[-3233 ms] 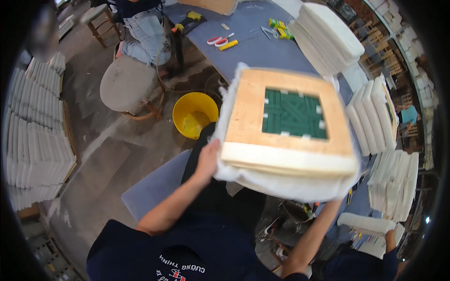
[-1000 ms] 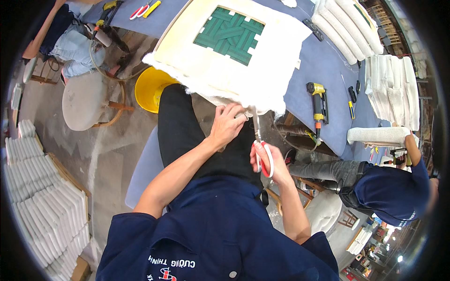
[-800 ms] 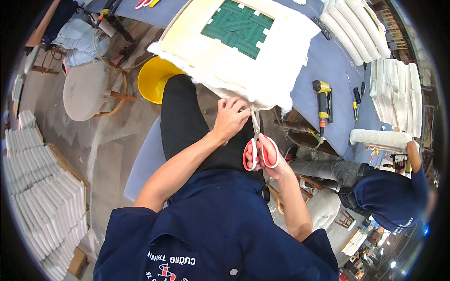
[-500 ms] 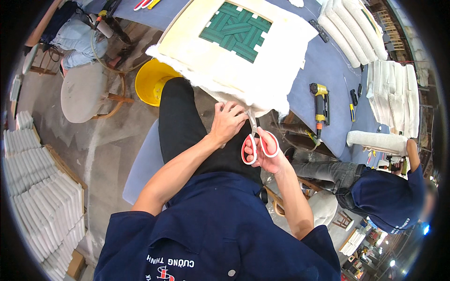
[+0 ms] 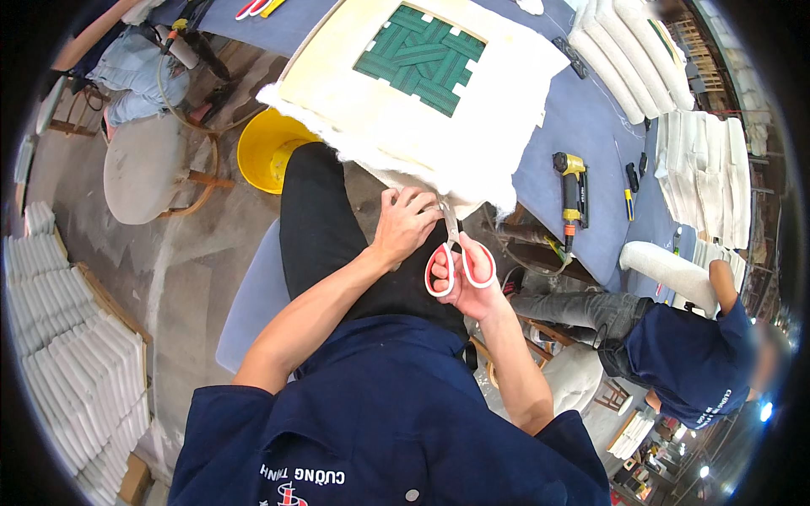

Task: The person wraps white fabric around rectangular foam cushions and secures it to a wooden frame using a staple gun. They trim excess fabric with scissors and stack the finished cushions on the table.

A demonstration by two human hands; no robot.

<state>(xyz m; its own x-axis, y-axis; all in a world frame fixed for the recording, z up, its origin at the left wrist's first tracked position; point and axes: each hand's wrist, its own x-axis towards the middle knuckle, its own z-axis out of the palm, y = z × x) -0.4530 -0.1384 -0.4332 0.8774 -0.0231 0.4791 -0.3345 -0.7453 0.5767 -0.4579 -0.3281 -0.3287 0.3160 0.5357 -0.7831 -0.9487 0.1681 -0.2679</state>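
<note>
A seat panel with a pale wooden board lies at the table's front edge, facing away from its covering. Crossed green webbing fills its square opening, and white fluffy batting sticks out around it. At the near edge my left hand has its fingers curled, pinching the overhanging cloth. My right hand holds scissors with white and red handles, fingers through the loops. The blades point up at the batting's near edge beside my left fingertips; their tips are partly hidden there.
A yellow and black air nailer lies on the blue-covered table, right of the panel. Below the table's left edge stands a yellow bucket. White padded pieces are stacked at right. A co-worker is there with a white cushion.
The scissor handles have spread a little wider apart at the panel's near edge. My left hand keeps its hold. The co-worker's white cushion has tilted.
</note>
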